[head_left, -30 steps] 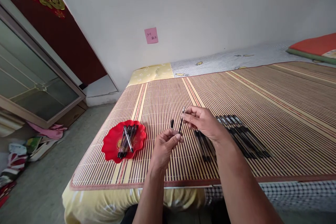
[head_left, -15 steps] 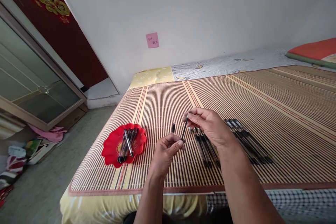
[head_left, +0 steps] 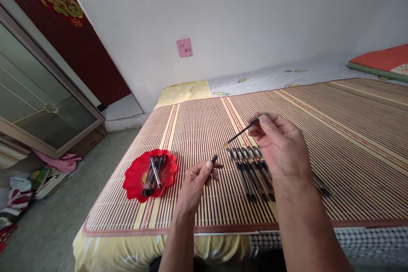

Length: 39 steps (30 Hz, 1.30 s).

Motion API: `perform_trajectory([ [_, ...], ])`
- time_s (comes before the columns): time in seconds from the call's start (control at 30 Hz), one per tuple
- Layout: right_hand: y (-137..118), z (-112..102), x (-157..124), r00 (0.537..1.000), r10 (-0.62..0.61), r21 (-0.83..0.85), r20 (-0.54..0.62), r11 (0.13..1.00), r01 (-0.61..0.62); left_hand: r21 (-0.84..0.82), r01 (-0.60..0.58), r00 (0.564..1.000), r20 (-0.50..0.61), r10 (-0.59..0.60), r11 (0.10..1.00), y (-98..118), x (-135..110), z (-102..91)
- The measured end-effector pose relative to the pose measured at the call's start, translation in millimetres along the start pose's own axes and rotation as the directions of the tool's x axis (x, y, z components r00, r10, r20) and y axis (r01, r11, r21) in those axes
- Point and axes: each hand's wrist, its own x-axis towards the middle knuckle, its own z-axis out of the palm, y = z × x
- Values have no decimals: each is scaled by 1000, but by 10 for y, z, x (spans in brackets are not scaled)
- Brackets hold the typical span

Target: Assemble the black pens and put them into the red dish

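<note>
My left hand (head_left: 196,180) is closed around a dark pen barrel (head_left: 214,159), whose end sticks out past the fingers. My right hand (head_left: 280,144) pinches a thin black pen refill (head_left: 239,135) by one end; its tip points left and down, clear of the barrel. Both hands hover over a striped bamboo mat (head_left: 197,123). Under the right hand lies a row of several black pens (head_left: 248,168), side by side on the mat. More pens beyond it are mostly hidden by my right wrist.
A red scalloped plate (head_left: 132,178) with several pens in it sits on the mat at the left. The mat's front edge (head_left: 223,228) runs just before my arms. An orange cushion (head_left: 381,58) lies at the far right. Floor clutter and a glass door stand to the left.
My right hand has lifted up and to the right, drawing the thin refill away from the barrel in my left hand. The left hand has dropped slightly and tilted the barrel.
</note>
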Motion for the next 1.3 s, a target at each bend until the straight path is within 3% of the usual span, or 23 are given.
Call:
perform_trajectory([
  [0.4, -9, 5, -29, 998, 50, -21, 48, 999, -49, -22, -15, 1000, 22, 15, 1000, 5, -11, 21],
  [0.7, -40, -16, -45, 997, -43, -100, 67, 994, 50, -5, -23, 1000, 16, 23, 1000, 41, -12, 35],
  [0.97, -224, 61, -137, 975, -171, -194, 143, 961, 197, 142, -41, 999, -14, 44, 989, 47, -16, 10],
  [1.3, -127, -19, -60, 994, -72, -49, 84, 996, 76, 83, -110, 994, 28, 108, 990, 119, -48, 22],
])
